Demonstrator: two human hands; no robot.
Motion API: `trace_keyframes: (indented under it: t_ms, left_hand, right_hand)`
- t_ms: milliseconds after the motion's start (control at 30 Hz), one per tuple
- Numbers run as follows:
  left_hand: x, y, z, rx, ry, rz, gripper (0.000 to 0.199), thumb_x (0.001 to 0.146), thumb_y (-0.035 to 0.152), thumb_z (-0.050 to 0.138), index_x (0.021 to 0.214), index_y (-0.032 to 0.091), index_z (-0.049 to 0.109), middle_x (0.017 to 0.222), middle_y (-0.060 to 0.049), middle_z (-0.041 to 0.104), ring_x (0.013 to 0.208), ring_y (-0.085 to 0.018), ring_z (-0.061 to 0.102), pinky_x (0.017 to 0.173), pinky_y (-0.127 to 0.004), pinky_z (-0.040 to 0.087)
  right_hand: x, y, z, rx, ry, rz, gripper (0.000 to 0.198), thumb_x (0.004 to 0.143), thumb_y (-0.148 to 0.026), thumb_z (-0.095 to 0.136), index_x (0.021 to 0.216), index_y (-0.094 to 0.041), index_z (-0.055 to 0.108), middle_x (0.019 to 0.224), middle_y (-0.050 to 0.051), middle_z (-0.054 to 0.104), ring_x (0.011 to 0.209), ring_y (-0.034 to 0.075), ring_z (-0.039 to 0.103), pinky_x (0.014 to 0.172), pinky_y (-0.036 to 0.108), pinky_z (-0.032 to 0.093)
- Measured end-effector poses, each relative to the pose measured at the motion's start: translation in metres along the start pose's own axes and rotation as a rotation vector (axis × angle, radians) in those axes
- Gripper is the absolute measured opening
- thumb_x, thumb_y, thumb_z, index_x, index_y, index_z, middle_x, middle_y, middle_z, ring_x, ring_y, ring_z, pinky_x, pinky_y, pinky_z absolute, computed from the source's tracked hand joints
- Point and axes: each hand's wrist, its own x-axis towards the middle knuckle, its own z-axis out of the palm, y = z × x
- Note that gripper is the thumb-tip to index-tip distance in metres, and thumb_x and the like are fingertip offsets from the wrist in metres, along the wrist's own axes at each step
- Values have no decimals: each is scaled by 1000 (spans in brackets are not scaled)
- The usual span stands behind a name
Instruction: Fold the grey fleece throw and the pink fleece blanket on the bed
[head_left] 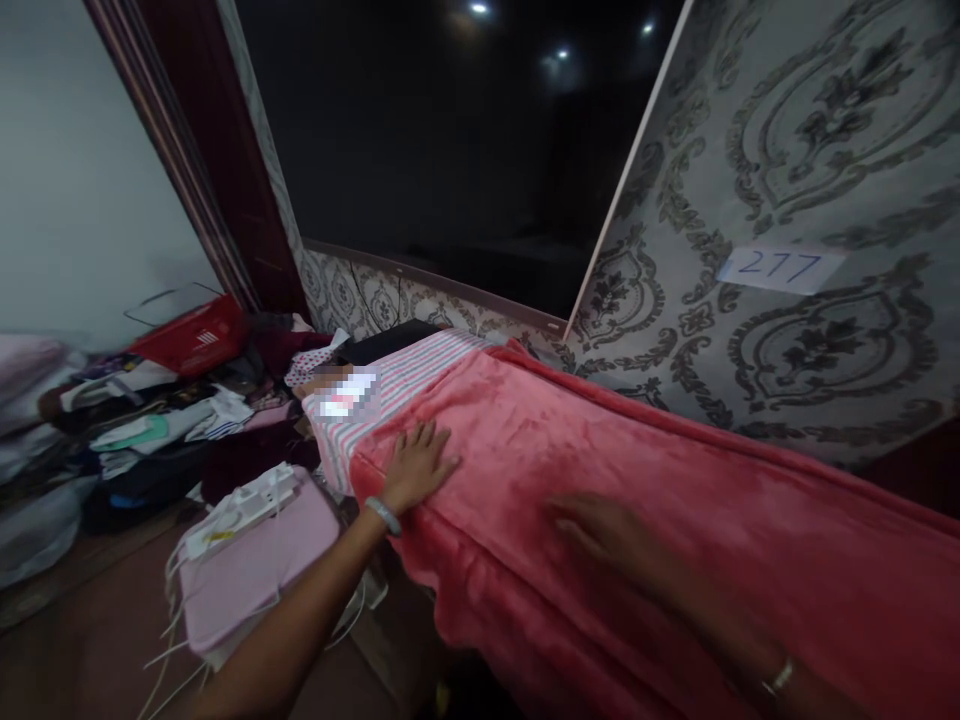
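Observation:
A plush red-pink blanket [675, 480] lies spread over a long raised surface and hangs down its near side. My left hand [416, 465] rests flat on the blanket's left end, fingers apart, with a grey band round the wrist. Farther right, my right hand [600, 530] is over the blanket, its fingers extended and somewhat blurred; whether it presses on the fabric I cannot tell. Past the blanket's left edge shows a striped pink, white and grey cloth [420, 370], with a pixelated bright patch on it.
A pink stool [262, 570] carrying a white power strip [251, 505] and trailing cables stands at the left. Behind it are piled clothes [165, 430] and a red basket [195, 335]. A large television [465, 150] hangs on the patterned wall, beside a paper marked 277 [784, 268].

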Motion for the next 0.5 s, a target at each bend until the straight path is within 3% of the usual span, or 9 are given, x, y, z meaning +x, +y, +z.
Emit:
trace_keyframes:
  t_ms: [67,167,300,500]
  left_hand:
    - [4,-3,-6,-22,71,-10,47,103,41,39,131,17,67,141,-16,63,132,-32,56,111,-50,43]
    - [9,-7,-8,20,183,-27,39,101,34,42,118,16,72,124,-16,69,117,-32,61,102,-48,48]
    - [11,-11,4,60,248,-6,41,97,32,50,131,18,67,140,-18,62,130,-36,54,111,-53,42]
    - [11,-18,14,25,237,-7,44,97,35,50,135,22,66,146,-15,60,137,-35,52,116,-56,40]
  right_hand:
    - [43,15,-1,108,-52,13,37,98,-36,46,116,-31,78,117,3,77,105,22,74,92,35,60]
    - [114,35,7,239,-121,142,34,95,-29,49,108,-23,80,114,7,78,107,25,73,94,38,58]
    - [194,50,27,239,-112,342,35,94,-21,52,121,-18,75,125,9,74,116,24,69,103,34,53]
    - [279,65,63,168,-88,404,48,95,-23,55,142,-16,61,147,13,59,137,25,55,116,36,41]
